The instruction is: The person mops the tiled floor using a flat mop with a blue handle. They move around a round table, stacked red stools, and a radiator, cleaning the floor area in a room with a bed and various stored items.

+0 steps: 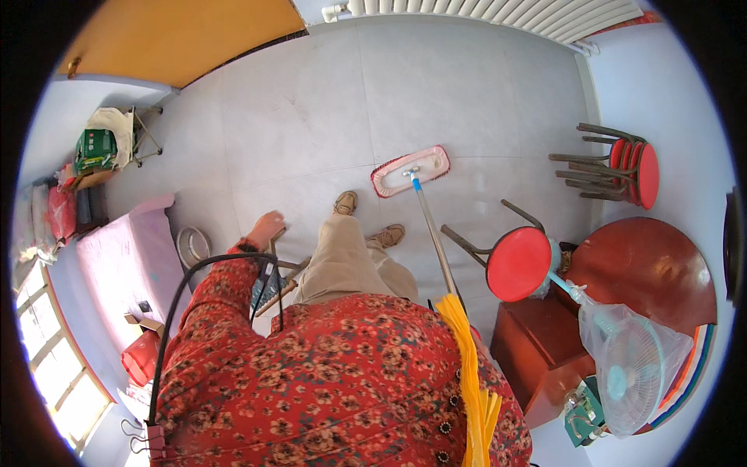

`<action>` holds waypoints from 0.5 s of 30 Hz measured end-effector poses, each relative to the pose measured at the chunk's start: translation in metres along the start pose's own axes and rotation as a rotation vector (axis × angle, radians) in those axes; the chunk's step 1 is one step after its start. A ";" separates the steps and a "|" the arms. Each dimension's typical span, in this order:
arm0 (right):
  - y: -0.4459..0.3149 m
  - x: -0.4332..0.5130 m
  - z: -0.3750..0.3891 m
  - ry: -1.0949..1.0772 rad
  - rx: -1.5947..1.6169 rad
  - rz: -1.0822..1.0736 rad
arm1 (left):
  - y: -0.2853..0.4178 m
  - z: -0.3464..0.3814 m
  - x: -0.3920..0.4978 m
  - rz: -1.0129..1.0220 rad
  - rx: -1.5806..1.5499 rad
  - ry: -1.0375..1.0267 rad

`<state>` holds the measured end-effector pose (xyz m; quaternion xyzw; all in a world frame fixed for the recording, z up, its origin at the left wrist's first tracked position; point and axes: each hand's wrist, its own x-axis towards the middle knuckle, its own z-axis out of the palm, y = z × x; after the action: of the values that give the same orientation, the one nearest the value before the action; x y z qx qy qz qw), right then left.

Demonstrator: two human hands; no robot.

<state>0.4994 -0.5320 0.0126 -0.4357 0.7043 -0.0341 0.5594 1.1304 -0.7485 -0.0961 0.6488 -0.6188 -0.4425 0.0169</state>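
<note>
My left hand (pixel 268 227), slightly blurred, is over one end of the frame of what looks like a small folding seat (pixel 295 269) with a dark patterned cloth. Its grip cannot be made out, because the fingers' undersides are hidden. My right hand is out of view, on the side where the front of my red floral garment hides it. A flat mop (pixel 411 170) with a pink-and-white pad lies on the grey tiles ahead of my shoes. From its blue joint, the metal handle (pixel 435 233) slopes back and disappears behind a yellow strip of cloth (pixel 464 338).
Stacked red stools (pixel 633 169) are by the right wall. Nearer are another red stool (pixel 519 264), a brown cabinet (pixel 540 338) and a bagged fan (pixel 633 368). On the left, a metal basin (pixel 193 246) sits beside a pink-covered piece of furniture (pixel 131 257). A radiator (pixel 490 11) lines the far wall.
</note>
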 end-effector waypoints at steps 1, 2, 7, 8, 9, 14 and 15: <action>-0.003 0.010 0.006 0.023 0.011 -0.044 | -0.010 -0.007 -0.014 -0.125 0.004 -0.035; -0.008 0.022 0.013 0.053 0.033 -0.095 | -0.017 -0.008 -0.028 -0.104 0.138 -0.075; -0.059 0.117 0.032 0.016 0.236 -0.121 | 0.001 -0.030 -0.050 -0.193 -0.030 -0.179; -0.066 0.126 0.029 -0.001 0.249 -0.091 | 0.014 -0.039 -0.043 -0.144 0.112 -0.210; -0.068 0.126 0.026 0.007 0.160 -0.016 | 0.029 -0.048 -0.034 -0.178 0.061 -0.192; -0.028 0.067 -0.004 -0.026 -0.046 0.052 | 0.081 -0.073 0.002 -0.412 -0.271 0.047; -0.015 0.048 -0.007 -0.043 -0.152 0.092 | 0.082 -0.070 0.000 -0.431 -0.264 0.019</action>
<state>0.5027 -0.5756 -0.0132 -0.4449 0.7118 0.0547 0.5408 1.1074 -0.8047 -0.0071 0.7621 -0.4028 -0.5068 0.0127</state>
